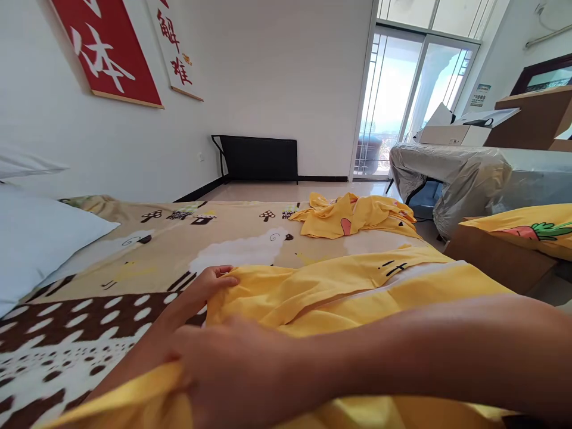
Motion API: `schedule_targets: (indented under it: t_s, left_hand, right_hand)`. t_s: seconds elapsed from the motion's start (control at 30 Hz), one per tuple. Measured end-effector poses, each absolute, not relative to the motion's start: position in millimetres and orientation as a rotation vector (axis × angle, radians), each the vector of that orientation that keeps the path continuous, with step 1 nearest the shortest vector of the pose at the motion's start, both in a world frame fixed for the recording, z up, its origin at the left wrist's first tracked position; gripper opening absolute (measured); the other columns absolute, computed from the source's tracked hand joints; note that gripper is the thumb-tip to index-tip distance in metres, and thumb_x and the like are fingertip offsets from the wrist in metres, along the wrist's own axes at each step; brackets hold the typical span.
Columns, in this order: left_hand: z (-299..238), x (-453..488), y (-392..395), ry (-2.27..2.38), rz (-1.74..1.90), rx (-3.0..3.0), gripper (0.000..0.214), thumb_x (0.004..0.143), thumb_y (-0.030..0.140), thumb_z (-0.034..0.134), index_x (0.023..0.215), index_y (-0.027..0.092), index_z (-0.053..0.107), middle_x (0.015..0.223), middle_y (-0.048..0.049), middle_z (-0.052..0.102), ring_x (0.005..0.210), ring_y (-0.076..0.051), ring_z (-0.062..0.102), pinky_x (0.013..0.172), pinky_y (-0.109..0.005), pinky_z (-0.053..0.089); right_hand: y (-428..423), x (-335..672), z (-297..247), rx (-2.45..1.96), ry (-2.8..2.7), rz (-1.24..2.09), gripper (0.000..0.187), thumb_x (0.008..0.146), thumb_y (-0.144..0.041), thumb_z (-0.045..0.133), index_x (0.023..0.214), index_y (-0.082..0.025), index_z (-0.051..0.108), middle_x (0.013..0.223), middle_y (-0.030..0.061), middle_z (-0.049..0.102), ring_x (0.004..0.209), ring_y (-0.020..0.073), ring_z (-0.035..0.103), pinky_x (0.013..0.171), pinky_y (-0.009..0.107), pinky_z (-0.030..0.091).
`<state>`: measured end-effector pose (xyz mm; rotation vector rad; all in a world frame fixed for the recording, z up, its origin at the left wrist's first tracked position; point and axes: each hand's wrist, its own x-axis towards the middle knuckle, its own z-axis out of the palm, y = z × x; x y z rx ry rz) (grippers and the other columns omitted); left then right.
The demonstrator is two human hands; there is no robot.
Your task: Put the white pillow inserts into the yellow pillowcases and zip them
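Note:
A yellow cloth [286, 292] with small black marks and a whitish strip lies spread over the patterned bed sheet [241, 223]. At its far left corner, my left hand [217, 283] pinches the edge between thumb and fingers. My right hand [232, 363] reaches across from the right, nearer to me and slightly blurred. Its fingers are closed on the yellow fabric, with a fold hanging out to the lower left. My right forearm covers part of the cloth.
Another crumpled yellow cloth [357, 214] lies at the bed's far edge. A white pillow [44, 238] is on the left. At right, a cardboard box [496, 256] holds a yellow piece with a carrot print [536, 229]. Behind it stands a plastic-covered table [451, 161] with boxes.

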<state>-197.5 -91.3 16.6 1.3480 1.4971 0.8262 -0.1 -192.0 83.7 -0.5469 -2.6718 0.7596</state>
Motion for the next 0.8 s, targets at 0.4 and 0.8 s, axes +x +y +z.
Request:
schedule_targets:
  t_s: [0.4,0.8]
  left_hand:
    - [61.4,-122.5,-132.8,1.183,1.108,1.044,0.055,0.06,0.052,0.071,0.104,0.02,0.06,0.074,-0.0036,0.069,0.067,-0.025,0.066,0.055,-0.032,0.052]
    - [90.5,-110.0,-150.4,1.354,1.019,1.207,0.067,0.05,0.041,0.084,0.107,0.017,0.058,0.076,-0.0044,0.07,0.064,-0.022,0.067,0.053,-0.028,0.053]
  right_hand:
    - [-98.9,53.2,84.7,-1.026,-2.345,0.627,0.027,0.084,-0.034,0.053,0.064,-0.019,0.043,0.063,-0.0043,0.043,0.064,0.0105,0.036,0.057,0.023,0.024]
    - [-81.8,73.1,107.2,-0.974,-2.571,0.557,0.02,0.086,-0.033,0.054,0.073,-0.019,0.054,0.068,-0.0031,0.056,0.062,0.0095,0.047,0.058,0.021,0.034]
